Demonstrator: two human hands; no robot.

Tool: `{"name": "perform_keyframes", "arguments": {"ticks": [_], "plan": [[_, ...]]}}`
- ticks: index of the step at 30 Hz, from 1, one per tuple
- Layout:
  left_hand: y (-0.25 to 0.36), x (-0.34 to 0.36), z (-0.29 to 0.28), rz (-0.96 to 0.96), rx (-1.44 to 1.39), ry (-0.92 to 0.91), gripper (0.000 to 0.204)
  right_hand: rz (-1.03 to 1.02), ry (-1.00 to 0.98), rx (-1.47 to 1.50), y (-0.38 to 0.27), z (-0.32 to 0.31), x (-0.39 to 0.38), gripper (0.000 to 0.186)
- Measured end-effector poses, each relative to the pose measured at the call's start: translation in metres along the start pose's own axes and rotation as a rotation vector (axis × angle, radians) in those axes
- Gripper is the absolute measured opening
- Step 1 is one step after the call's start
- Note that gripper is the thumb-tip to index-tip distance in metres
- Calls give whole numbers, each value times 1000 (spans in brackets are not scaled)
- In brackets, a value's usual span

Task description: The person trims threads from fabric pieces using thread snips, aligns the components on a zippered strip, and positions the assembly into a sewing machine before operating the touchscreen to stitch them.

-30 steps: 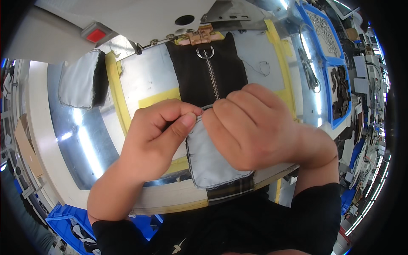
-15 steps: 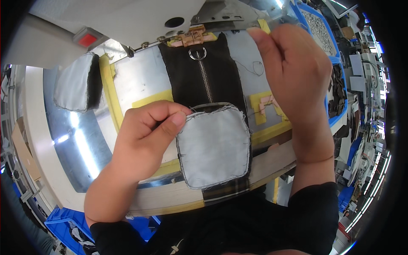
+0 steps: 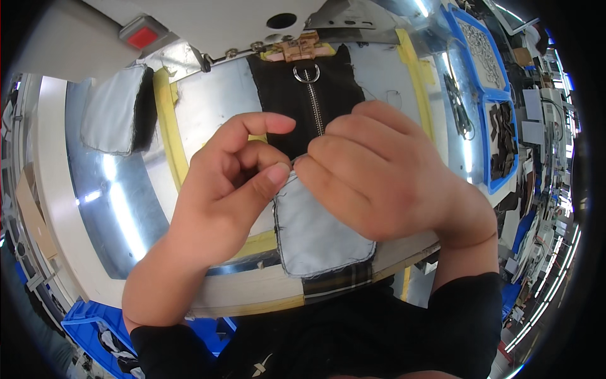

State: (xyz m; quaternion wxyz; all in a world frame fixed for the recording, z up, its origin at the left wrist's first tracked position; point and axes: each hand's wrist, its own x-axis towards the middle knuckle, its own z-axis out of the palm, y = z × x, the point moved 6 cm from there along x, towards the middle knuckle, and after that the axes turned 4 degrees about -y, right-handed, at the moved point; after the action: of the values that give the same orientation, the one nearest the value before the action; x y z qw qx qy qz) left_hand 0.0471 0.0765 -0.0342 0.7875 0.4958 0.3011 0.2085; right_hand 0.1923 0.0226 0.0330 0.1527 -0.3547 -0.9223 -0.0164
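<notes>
A rounded grey-lined fabric piece point(image 3: 325, 249) with frayed, stitched edges lies near the front of the work plate. At its upper left corner my left hand point(image 3: 221, 189) pinches the edge between thumb and a finger, its index finger lifted. My right hand point(image 3: 388, 177) is closed and meets the left fingertips at that corner, covering the piece's upper right; whatever it grips is hidden. Beyond the hands a black fabric strip point(image 3: 274, 98) runs away from me, with a metal zipper point(image 3: 315, 110) down its middle and a D-ring point(image 3: 307, 83) at its far end.
The white sewing machine body point(image 3: 214, 22) overhangs the far side, with a red switch point(image 3: 140, 36). A second grey-lined piece point(image 3: 110, 117) lies at left beside yellow tape point(image 3: 166, 126). Blue trays point(image 3: 486, 142) hold metal rings and dark pieces at right. A blue bin point(image 3: 88, 319) stands lower left.
My right hand has come down from the far right to the fabric piece's corner, beside my left hand. The left index finger has lifted off the edge.
</notes>
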Motion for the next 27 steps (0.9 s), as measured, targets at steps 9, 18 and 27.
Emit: {"name": "perform_keyframes", "arguments": {"ticks": [9, 18, 27], "plan": [[-2, -1, -1, 9, 19, 22, 43, -12, 28, -199, -12, 7, -1, 11], [-1, 1, -3, -22, 3, 68, 38, 131, 175, 85, 6, -5, 0, 18], [-2, 1, -5, -54, -2, 90, 38, 176, 218, 365, 20, 0, 1, 23]]}}
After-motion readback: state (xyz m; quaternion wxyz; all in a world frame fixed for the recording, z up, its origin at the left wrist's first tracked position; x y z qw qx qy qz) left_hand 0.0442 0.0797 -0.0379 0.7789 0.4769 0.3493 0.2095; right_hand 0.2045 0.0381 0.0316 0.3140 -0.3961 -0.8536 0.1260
